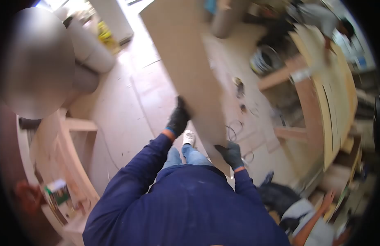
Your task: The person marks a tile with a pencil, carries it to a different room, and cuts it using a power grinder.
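A long, flat brown board [188, 61] stretches away from my body toward the top of the view, tilted a little to the left. My left hand [179, 118], in a dark glove with an orange cuff, grips its left edge about midway along. Close to the near end, my right hand [231, 155], gloved the same way, holds the right edge with the thumb over the face. The fingers behind the board are hidden. Below it show my jeans and a white shoe [189, 138].
To the right stands a wooden frame with a pale panel [325, 102]; one person leans over it and another is at lower right. A bucket [264, 60], cables [235, 129] and tools lie on the floor. Large rolls [89, 49] and a wooden workpiece [62, 147] are left.
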The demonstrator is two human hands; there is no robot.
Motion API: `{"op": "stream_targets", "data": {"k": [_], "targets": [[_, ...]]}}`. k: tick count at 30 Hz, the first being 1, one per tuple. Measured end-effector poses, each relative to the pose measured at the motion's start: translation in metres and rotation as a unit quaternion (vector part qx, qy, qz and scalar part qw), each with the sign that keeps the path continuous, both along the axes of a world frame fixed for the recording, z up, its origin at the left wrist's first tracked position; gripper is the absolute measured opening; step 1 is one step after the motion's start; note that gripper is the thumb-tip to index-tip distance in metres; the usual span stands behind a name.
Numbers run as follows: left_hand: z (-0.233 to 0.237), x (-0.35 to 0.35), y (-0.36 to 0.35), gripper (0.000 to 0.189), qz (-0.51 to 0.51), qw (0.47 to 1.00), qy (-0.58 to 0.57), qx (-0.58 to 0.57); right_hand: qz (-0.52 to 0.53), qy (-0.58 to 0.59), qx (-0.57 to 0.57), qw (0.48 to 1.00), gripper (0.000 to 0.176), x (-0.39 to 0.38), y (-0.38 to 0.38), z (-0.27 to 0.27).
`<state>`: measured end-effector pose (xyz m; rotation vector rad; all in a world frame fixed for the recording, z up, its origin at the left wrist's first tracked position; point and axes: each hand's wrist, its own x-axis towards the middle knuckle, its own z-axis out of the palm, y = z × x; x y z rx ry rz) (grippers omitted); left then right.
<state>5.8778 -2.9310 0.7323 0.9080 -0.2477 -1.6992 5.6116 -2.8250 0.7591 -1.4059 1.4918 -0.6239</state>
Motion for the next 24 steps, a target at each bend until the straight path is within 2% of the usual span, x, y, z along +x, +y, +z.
{"op": "stream_targets", "data": {"k": [2, 3, 5, 7, 8, 9, 10, 11, 12, 13, 14, 15, 16, 17, 19, 20, 21, 22, 23, 24], "targets": [[0.018, 0.0, -0.031, 0.056, -0.006, 0.999, -0.036, 0.002, 0.006, 0.038, 0.021, 0.999, 0.023, 0.0, -0.035, -0.005], [0.037, 0.005, -0.052, 0.055, -0.021, 0.997, -0.07, -0.012, -0.011, 0.008, 0.019, 1.0, 0.021, 0.015, -0.059, 0.018], [0.081, 0.02, -0.077, 0.05, -0.058, 0.941, -0.305, -0.138, -0.011, -0.014, -0.035, 0.999, 0.019, 0.035, -0.092, 0.029], [0.109, 0.041, -0.1, 0.055, -0.066, 0.867, -0.413, -0.27, -0.135, -0.179, 0.022, 0.974, 0.016, 0.056, -0.12, 0.024], [0.111, 0.058, -0.112, 0.055, -0.06, 0.871, -0.411, -0.264, -0.128, -0.174, 0.027, 0.976, 0.016, 0.07, -0.13, 0.019], [0.109, 0.072, -0.129, 0.055, -0.08, 0.905, -0.297, -0.295, -0.09, -0.032, -0.059, 0.994, 0.015, 0.079, -0.142, 0.015], [0.131, 0.046, -0.121, 0.057, -0.103, 0.919, -0.187, -0.332, -0.053, 0.101, -0.153, 0.982, 0.016, 0.051, -0.128, 0.033], [0.115, 0.055, -0.131, 0.057, -0.102, 0.92, -0.181, -0.332, -0.054, 0.107, -0.153, 0.981, 0.016, 0.054, -0.132, 0.032], [0.075, 0.077, -0.149, 0.055, -0.217, 0.873, -0.312, -0.306, 0.018, 0.207, -0.255, 0.944, 0.019, 0.068, -0.142, 0.023], [0.052, 0.088, -0.161, 0.053, -0.325, 0.794, -0.433, -0.275, 0.091, 0.3, -0.35, 0.882, 0.021, 0.073, -0.146, 0.019], [0.046, 0.1, -0.175, 0.053, -0.329, 0.793, -0.425, -0.287, 0.086, 0.304, -0.312, 0.896, 0.027, 0.082, -0.153, 0.014], [0.043, 0.108, -0.185, 0.048, -0.325, 0.801, -0.431, -0.259, 0.062, 0.256, -0.263, 0.928, 0.027, 0.09, -0.158, 0.008], [0.041, 0.113, -0.189, 0.044, -0.326, 0.809, -0.431, -0.23, 0.058, 0.236, -0.245, 0.939, 0.026, 0.106, -0.16, 0.01], [0.036, 0.114, -0.19, 0.042, -0.256, 0.834, -0.423, -0.246, 0.051, 0.216, -0.227, 0.948, 0.026, 0.118, -0.162, 0.012], [0.018, 0.133, -0.203, 0.045, -0.229, 0.856, -0.416, -0.204, 0.068, 0.191, -0.216, 0.955, 0.023, 0.141, -0.179, 0.009], [0.003, 0.145, -0.208, 0.043, -0.243, 0.845, -0.445, -0.168, -0.062, 0.039, -0.111, 0.991, 0.023, 0.148, -0.186, -0.008], [-0.007, 0.161, -0.212, 0.041, -0.231, 0.83, -0.474, -0.181, -0.191, -0.123, -0.017, 0.974, 0.024, 0.154, -0.196, -0.022], [-0.002, 0.177, -0.214, 0.039, -0.243, 0.838, -0.468, -0.138, -0.263, -0.311, 0.067, 0.911, 0.026, 0.167, -0.22, 0.003], [-0.016, 0.193, -0.214, 0.039, -0.231, 0.83, -0.489, -0.132, -0.309, -0.493, 0.136, 0.802, 0.028, 0.18, -0.244, 0.029], [-0.022, 0.211, -0.213, 0.041, -0.238, 0.814, -0.518, -0.115, -0.3, -0.39, 0.176, 0.853, 0.029, 0.181, -0.252, 0.018]]}}
